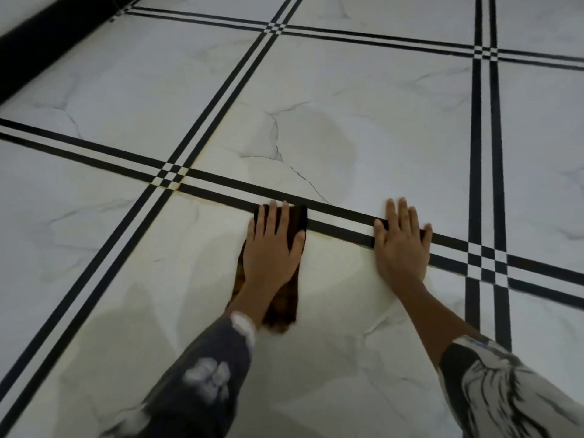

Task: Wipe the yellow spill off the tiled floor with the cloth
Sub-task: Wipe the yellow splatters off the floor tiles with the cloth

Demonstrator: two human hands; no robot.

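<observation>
A dark brown cloth (289, 298) lies flat on the white marble-look tiled floor (379, 105), its far end on the black double border lines. My left hand (273, 245) presses flat on top of the cloth, fingers spread. My right hand (403, 240) rests palm down on the bare tile to the right, fingers apart, holding nothing. A faint yellow spill (335, 245) tints the tile between and around the hands, and yellow traces (177, 184) sit in the grout near the line crossing at the left.
Black double stripes (486, 153) cross the floor in a grid. A dark skirting (47, 39) along a wall runs across the top left corner. Patterned sleeves (505, 390) cover both forearms at the bottom.
</observation>
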